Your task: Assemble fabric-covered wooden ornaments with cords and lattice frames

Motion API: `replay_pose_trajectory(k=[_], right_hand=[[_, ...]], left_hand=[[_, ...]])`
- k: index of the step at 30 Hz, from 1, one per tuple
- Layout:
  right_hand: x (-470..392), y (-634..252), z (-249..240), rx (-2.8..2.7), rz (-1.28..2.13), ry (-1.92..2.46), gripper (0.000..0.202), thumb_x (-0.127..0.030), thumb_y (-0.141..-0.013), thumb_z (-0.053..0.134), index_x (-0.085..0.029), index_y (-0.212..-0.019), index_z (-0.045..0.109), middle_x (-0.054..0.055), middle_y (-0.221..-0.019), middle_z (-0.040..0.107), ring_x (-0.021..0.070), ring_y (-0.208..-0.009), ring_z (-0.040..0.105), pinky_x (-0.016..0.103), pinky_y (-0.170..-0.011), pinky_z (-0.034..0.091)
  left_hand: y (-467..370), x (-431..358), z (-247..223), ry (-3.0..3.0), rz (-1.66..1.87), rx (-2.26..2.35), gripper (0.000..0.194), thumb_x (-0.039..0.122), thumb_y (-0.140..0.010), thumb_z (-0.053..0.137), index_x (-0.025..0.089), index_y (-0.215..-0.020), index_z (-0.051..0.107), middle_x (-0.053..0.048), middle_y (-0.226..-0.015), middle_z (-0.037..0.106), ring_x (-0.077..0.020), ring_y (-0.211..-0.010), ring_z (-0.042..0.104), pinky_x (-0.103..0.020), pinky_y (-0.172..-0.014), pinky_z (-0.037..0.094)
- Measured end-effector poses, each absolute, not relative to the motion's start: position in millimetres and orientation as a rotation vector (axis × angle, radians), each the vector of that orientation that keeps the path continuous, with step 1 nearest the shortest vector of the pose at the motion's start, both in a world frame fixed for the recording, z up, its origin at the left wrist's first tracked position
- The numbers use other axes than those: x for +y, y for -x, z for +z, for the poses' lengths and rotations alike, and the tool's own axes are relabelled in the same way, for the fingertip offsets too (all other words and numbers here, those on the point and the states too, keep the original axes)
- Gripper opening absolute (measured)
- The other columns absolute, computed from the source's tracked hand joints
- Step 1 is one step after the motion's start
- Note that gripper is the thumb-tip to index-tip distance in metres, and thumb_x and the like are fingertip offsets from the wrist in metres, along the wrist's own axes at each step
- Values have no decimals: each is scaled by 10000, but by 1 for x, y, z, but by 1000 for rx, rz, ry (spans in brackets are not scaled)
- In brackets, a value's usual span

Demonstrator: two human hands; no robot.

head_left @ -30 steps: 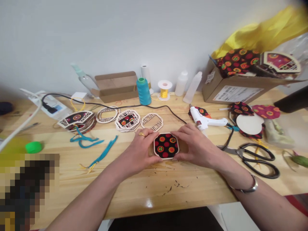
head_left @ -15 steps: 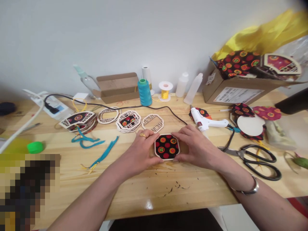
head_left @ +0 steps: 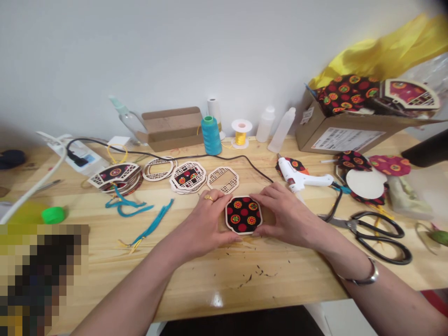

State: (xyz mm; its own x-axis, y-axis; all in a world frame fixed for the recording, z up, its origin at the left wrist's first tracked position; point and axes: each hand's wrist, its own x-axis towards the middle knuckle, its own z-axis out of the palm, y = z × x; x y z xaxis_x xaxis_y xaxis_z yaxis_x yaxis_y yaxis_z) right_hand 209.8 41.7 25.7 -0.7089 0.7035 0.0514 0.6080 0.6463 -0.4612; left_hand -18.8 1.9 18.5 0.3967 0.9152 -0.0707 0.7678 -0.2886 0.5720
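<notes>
A small wooden panel with notched corners, faced with black floral fabric in a pale rim, is held between both hands low over the table. My left hand, wearing a gold ring, grips its left edge with thumb and fingers. On the opposite edge my right hand closes in the same way. Just behind the panel lies a cut-out lattice frame. Left of that frame sits a stack of lattice pieces with floral fabric showing through. A white glue gun rests beyond my right hand.
Black-handled scissors lie right of my forearm. A turquoise thread cone, yellow spool and open carton stand at the back. A black cord crosses the table; turquoise tassels lie left.
Both hands keep their grip on the panel, which hardly moves. The left thumb slides slightly along its lower edge. The whole view shifts a little.
</notes>
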Motion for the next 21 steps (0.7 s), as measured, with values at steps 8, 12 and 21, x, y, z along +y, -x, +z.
replay_pose_trajectory(k=[8,12,21], right_hand=[[42,-209,27,-2656,612,1080,565,-425,-708,731,-173,-1189,573,98,-999,595,270,-951,480,429,-830,427],[42,-209,28,-2655,611,1089,550,-416,-712,729,-170,-1181,581,97,-986,593,267,-940,478,425,-827,428],[42,-208,26,-2664,603,1114,556,-417,-704,740,-167,-1177,587,94,-990,585,260,-939,473,411,-832,422]], left_hand=[[16,0,17,-2134,417,1445,704,481,-743,652,165,-1337,442,-137,-1241,453,-306,-1193,415,-457,-1024,376],[15,1,17,-2144,405,1436,678,469,-746,655,151,-1315,467,-136,-1218,456,-292,-1167,422,-448,-1017,382],[13,2,18,-2137,395,1440,632,440,-744,665,133,-1273,505,-126,-1190,454,-268,-1137,434,-422,-1002,390]])
